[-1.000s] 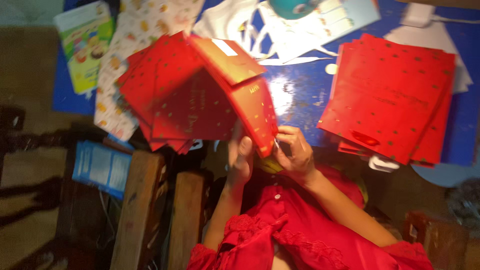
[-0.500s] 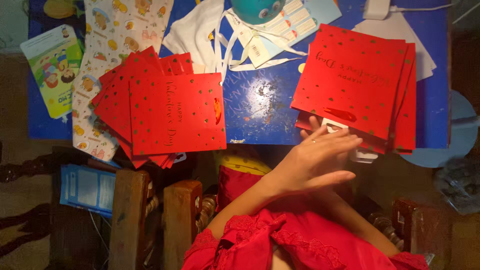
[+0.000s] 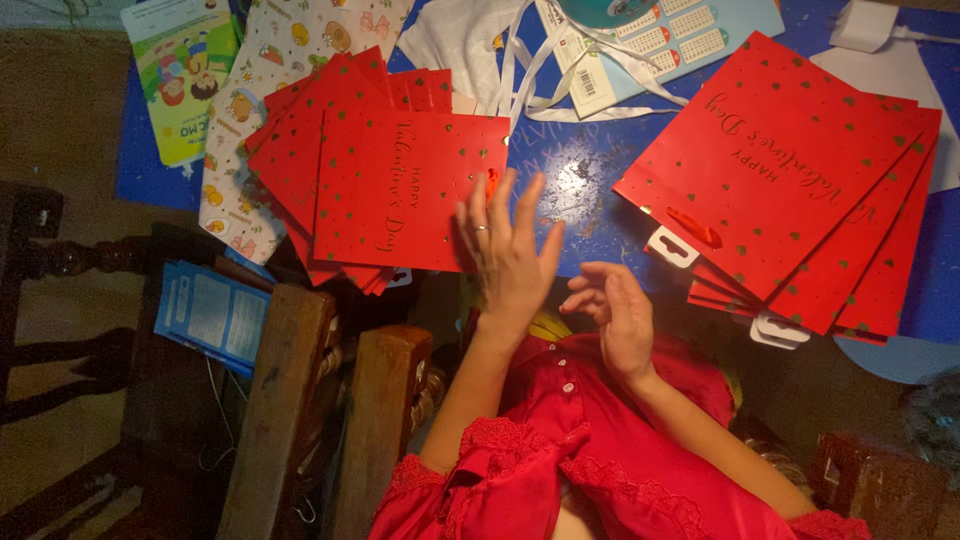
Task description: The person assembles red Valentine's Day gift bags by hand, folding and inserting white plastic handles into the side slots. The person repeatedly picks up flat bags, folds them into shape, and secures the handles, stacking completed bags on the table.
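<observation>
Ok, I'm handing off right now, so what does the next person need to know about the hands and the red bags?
Left hand: open, fingers spread, fingertips on the near edge of the top bag of the left red stack; holding nothing.
Right hand: open and empty, loosely curled at the near edge of the blue table, touching no bag.
Bags: the left stack lies flat and fanned; the right red stack is fanned too, with white tags showing at its near edge.
Done: both stacks lie flat, with no bag in hand.
Left: the pictures do not show which stack is finished, so check before moving any.
</observation>
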Demonstrator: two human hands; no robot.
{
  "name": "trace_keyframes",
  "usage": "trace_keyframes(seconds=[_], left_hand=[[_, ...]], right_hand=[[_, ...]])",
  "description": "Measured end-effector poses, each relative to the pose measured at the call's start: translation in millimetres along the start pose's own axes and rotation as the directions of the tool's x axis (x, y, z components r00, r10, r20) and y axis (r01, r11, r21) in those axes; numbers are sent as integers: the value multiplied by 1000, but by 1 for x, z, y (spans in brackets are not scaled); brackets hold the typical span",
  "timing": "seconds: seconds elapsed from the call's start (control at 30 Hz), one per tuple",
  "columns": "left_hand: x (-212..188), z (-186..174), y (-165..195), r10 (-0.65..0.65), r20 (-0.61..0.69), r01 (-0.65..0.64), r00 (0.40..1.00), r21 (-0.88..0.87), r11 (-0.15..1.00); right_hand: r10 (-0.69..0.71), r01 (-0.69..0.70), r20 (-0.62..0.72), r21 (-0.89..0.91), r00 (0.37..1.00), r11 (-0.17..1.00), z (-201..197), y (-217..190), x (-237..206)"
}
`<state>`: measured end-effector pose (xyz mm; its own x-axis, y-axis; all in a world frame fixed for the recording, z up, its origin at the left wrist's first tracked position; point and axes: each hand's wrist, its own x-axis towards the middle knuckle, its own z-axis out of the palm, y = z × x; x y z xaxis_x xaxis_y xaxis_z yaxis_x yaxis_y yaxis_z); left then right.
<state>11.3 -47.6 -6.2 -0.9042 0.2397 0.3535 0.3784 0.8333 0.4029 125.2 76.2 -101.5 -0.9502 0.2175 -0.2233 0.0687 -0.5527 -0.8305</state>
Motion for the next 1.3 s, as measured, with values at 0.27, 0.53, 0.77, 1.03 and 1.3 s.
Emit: trace_keyframes(seconds=[0.27, 0.53, 0.77, 1.03, 1.3], left_hand=[[-2, -13, -47, -189, 18, 187, 982, 75, 979], [1, -28, -75, -327, 11, 294, 945, -467, 834], [2, -39, -76, -400, -27, 258, 916, -723, 641], [-12, -64, -38, -236, -115, 126, 965, -586, 800], [-21, -46, 2, 63, -117, -99, 991, -336, 937]], right_hand=[[-89, 88, 9, 27, 996, 996, 11, -14, 29], [-120, 143, -152, 150, 981, 978, -26, -38, 22], [-54, 51, -80, -36, 995, 998, -29, -19, 8], [124, -140, 310, 31, 943, 990, 46, -20, 51], [161, -140, 167, -131, 973, 981, 58, -49, 61]])
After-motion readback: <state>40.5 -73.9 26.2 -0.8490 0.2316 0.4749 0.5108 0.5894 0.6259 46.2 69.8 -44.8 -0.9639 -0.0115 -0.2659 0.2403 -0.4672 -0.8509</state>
